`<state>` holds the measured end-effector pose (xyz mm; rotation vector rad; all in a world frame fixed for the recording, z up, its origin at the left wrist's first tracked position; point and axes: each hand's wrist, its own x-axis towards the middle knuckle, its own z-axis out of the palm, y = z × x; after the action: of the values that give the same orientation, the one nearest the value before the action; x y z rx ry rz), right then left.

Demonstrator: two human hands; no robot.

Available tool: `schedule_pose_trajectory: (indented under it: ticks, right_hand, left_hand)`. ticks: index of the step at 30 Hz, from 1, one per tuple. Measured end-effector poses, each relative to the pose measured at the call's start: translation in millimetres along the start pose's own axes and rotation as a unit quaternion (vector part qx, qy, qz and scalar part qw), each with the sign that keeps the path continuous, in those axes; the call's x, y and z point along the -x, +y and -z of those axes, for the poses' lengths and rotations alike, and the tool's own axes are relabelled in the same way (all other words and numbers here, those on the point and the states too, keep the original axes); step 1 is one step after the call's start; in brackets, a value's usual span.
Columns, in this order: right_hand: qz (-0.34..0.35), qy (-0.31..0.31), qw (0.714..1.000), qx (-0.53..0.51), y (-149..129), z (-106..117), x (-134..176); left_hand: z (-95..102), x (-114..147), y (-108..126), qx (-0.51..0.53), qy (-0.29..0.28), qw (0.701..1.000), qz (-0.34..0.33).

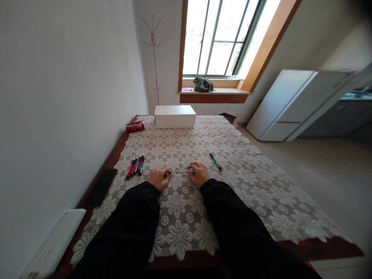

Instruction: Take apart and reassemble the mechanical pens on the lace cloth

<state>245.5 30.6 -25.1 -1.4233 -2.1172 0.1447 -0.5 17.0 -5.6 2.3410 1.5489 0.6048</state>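
Between my two hands runs a thin whitish rod (179, 171), like a pen refill, lying crosswise just above the tablecloth. The fingertips of my left hand (159, 177) are pinched at its left end. My right hand (199, 174) grips the other end, where a bit of blue (193, 171) shows by the fingers; its kind is too small to make out. To the right of that hand lies a single black and teal pen (215, 161). Several red and black or teal and black pens (135, 166) lie side by side to the left of my left hand.
A white box (175, 117) stands at the far end of the lace tablecloth (176, 201), with a red packet (135, 126) on its left. A dark flat phone-like slab (101, 188) and a white long object (55, 242) lie along the table's left edge, near the wall.
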Motion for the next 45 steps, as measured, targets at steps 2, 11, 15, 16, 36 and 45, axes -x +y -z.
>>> schedule_pose_trajectory:
  ticks: [2, 11, 15, 16, 36, 45]
  right_hand:
    - [0.001, 0.0, 1.0, -0.001, 0.8, -0.6, 0.1]
    - [0.0, 0.006, 1.0, 0.005, 2.4, -2.9, 1.0]
    - [-0.005, -0.004, 1.0, 0.011, 3.4, -3.9, 1.3]
    - [-0.006, -0.007, 1.0, 0.012, 3.8, -4.1, 1.4]
    - [-0.029, -0.03, 0.999, 0.013, 0.6, -0.9, 1.2]
    - [0.023, -0.008, 1.0, -0.012, 1.2, -1.2, 0.1]
  left_hand:
    - [-0.2, 0.2, 0.2, 0.001, 0.002, 1.0, 0.013]
    - [-2.2, 0.2, -2.5, 0.006, 0.009, 1.0, 0.011]
    - [-1.9, 0.6, -1.3, 0.001, 0.006, 1.0, 0.009]
    - [-1.7, 0.7, -0.7, -0.001, 0.005, 1.0, 0.01]
    - [0.8, 0.6, 2.4, -0.013, 0.003, 1.0, 0.011]
    - [2.3, 0.2, 2.7, 0.004, 0.0, 1.0, 0.017]
